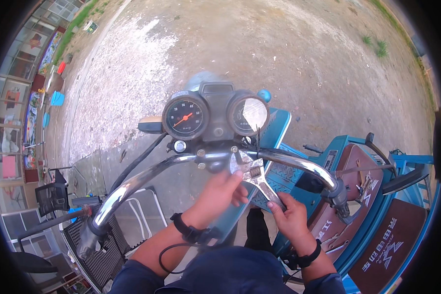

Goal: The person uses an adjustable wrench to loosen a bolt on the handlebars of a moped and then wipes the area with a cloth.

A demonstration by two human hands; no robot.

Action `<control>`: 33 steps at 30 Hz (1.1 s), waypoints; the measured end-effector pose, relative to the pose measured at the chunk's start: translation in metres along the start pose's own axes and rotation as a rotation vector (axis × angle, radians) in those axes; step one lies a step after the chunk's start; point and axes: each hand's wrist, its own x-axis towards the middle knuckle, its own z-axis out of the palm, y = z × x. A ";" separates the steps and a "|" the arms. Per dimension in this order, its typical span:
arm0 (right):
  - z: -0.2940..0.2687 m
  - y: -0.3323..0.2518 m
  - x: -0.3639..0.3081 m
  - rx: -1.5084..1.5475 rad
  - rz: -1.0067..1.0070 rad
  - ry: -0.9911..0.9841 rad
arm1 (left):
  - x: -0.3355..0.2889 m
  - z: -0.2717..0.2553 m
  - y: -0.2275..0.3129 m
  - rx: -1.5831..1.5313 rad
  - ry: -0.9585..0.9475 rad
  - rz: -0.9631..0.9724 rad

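My right hand (pixel 290 215) is closed round the handle of a silver adjustable wrench (pixel 263 185). The wrench slants up and left, its jaw against the middle of a chrome handlebar (pixel 181 160), by the clamp bolts (pixel 234 149). My left hand (pixel 218 192) is beside the wrench head, thumb tip at the jaw and the other fingers loosely bent, apart from the handle. Just beyond the bar sit two round gauges, a speedometer (pixel 185 117) with an orange needle and a second dial (pixel 248 115) with glare across it. Whether the jaw grips a bolt is hidden.
A blue three-wheeler (pixel 345 147) with brown seat panels stands at right; several wrenches and pliers (pixel 365 183) lie on it. At left are a black mesh basket (pixel 100 255), a white metal frame (pixel 142 208) and blue buckets (pixel 57 98) by a windowed wall. Bare dirt ground (pixel 259 44) lies ahead.
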 end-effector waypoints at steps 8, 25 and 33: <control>-0.021 -0.008 0.009 -0.071 0.010 -0.046 | 0.002 0.002 0.000 -0.029 0.011 -0.004; 0.001 -0.004 0.008 0.058 0.070 -0.159 | 0.011 0.000 -0.006 0.064 0.074 0.090; -0.005 0.011 0.024 0.140 0.036 -0.200 | 0.006 0.007 -0.003 0.061 0.112 0.088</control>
